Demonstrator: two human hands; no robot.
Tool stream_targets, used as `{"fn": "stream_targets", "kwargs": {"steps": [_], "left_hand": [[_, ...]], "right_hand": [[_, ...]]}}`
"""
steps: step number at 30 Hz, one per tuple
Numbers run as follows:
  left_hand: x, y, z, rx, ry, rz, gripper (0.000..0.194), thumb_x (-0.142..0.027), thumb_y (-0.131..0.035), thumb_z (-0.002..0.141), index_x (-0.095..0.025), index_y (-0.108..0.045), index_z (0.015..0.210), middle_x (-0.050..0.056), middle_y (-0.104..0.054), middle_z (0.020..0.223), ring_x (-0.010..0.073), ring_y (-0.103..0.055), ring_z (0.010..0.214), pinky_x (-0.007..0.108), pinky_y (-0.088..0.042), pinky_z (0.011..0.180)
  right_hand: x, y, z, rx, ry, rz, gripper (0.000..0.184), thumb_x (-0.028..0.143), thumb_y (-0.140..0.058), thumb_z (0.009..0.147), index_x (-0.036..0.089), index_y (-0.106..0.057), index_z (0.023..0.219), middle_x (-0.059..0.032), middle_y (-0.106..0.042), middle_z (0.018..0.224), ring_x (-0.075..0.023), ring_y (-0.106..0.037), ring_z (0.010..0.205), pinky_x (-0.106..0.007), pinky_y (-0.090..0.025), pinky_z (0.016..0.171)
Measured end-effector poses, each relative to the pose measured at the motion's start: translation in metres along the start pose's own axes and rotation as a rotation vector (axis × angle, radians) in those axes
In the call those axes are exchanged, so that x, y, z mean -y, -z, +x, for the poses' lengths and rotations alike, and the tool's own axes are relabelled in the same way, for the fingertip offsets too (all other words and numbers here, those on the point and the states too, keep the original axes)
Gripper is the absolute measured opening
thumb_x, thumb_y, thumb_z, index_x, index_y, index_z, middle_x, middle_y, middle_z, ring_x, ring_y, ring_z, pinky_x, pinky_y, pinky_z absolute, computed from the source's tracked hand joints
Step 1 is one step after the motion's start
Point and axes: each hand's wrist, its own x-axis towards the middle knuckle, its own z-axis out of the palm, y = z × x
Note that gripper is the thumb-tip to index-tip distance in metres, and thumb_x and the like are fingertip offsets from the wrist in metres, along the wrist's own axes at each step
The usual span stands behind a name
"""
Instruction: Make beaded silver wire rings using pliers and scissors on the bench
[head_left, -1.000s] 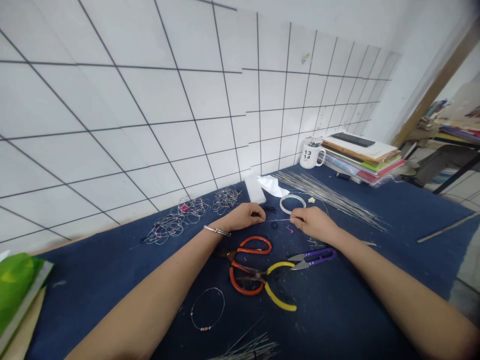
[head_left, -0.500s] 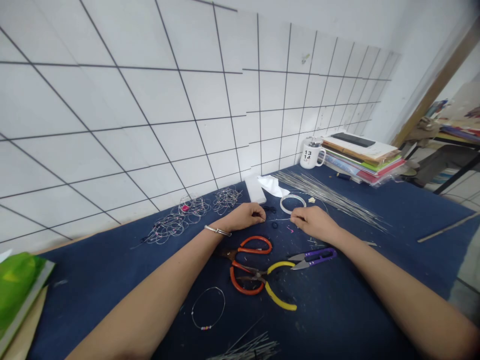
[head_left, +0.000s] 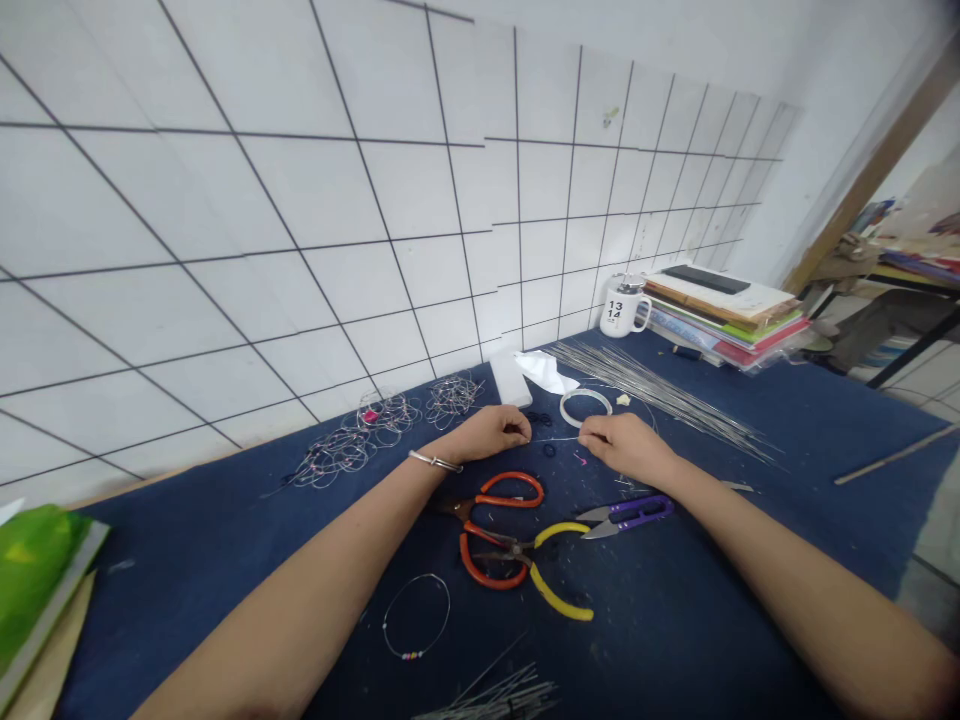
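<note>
A thin pale wire stretches almost level between my two hands, just above the dark blue cloth. My left hand pinches its left end; a bangle circles that wrist. The right end is gripped between thumb and finger of my right hand. Behind the right hand lies a white ring-shaped roll. Below the hands rest orange-handled scissors, yellow-handled pliers and purple thread snips. Nearer me is a wire bracelet with small coloured beads.
Tangled wire loops lie along the wall at left. Bundles of straight wires lie at back right and at the front edge. A white mug stands beside stacked folders. A green packet is far left.
My right hand has shifted very slightly left. My left hand, the wire between them and the tools look unchanged.
</note>
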Motion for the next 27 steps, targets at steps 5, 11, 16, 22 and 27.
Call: {"fn": "stream_targets", "kwargs": {"steps": [5,11,16,22,27], "left_hand": [[0.0,0.0,0.0,-0.001,-0.025,0.006,0.016,-0.02,-0.051,0.073,-0.018,-0.064,0.081,0.0,-0.062,0.083,0.0117,-0.055,0.075,0.021,-0.042,0.073],[0.004,-0.001,0.001,0.0,-0.03,0.001,0.015,-0.02,-0.051,0.073,-0.018,-0.064,0.081,0.0,-0.063,0.082,0.0114,-0.055,0.075,0.021,-0.042,0.073],[0.008,-0.002,0.001,-0.005,-0.005,-0.039,0.015,-0.021,-0.053,0.072,-0.018,-0.064,0.082,0.0,-0.064,0.081,0.0113,-0.056,0.074,0.021,-0.042,0.073],[0.009,-0.003,0.0,-0.005,0.045,-0.113,0.018,-0.024,-0.055,0.071,-0.016,-0.063,0.086,0.0,-0.065,0.081,0.0119,-0.057,0.076,0.021,-0.043,0.073],[0.012,-0.002,0.0,0.008,0.036,-0.133,0.019,-0.024,-0.055,0.072,-0.016,-0.063,0.087,0.0,-0.065,0.081,0.0122,-0.058,0.077,0.021,-0.043,0.073]], "right_hand": [[0.0,0.0,0.0,-0.006,0.0,-0.002,0.023,0.032,-0.039,0.083,0.021,-0.056,0.072,-0.0002,-0.058,0.064,-0.0126,-0.052,0.06,-0.02,-0.03,0.054],[0.001,-0.002,0.0,-0.016,0.005,0.007,0.023,0.032,-0.039,0.083,0.021,-0.055,0.072,-0.0005,-0.059,0.065,-0.0124,-0.052,0.06,-0.02,-0.03,0.055],[-0.001,-0.005,0.001,-0.018,-0.011,0.036,0.024,0.034,-0.039,0.083,0.021,-0.056,0.073,-0.0006,-0.058,0.065,-0.0126,-0.052,0.061,-0.02,-0.031,0.055],[-0.003,-0.007,0.002,-0.035,-0.009,0.052,0.023,0.034,-0.039,0.083,0.021,-0.055,0.073,0.0002,-0.057,0.063,-0.012,-0.051,0.059,-0.019,-0.031,0.054],[-0.003,-0.007,0.002,-0.036,0.003,0.057,0.023,0.034,-0.039,0.083,0.021,-0.054,0.071,0.0002,-0.056,0.062,-0.0118,-0.05,0.057,-0.02,-0.03,0.054]]}}
